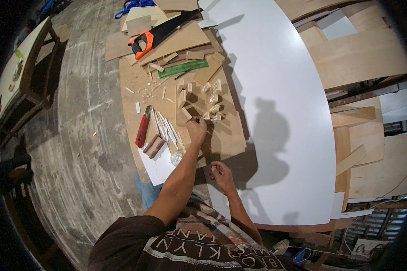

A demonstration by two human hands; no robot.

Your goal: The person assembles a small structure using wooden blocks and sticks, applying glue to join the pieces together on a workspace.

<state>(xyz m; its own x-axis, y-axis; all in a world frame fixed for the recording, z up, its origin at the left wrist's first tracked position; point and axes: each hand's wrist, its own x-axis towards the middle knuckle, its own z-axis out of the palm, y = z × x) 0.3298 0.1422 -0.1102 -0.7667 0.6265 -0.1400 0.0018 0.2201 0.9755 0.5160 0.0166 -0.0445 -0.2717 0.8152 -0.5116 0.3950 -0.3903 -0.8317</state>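
My left hand (196,129) reaches over the brown work board (160,97), its fingertips pinched together; whatever they hold is too small to tell. Right beside those fingertips stands a small wooden strip (186,113), and other little wooden blocks (183,98) stand just beyond. A row of small pieces with pale, rough-looking tops (214,99) runs along the right of them. Lower down, at the board's near edge, my right hand (222,177) hovers with fingers curled and thumb pressed in. Its contents, if any, cannot be made out.
Left of my left hand lie a red cutter (143,128), thin white sticks (168,131), a brown block (154,147), white paper (157,166) and a clear container (176,157). An orange-handled saw (165,31) and green strip (182,68) lie farther off. A white panel (285,135) extends rightward.
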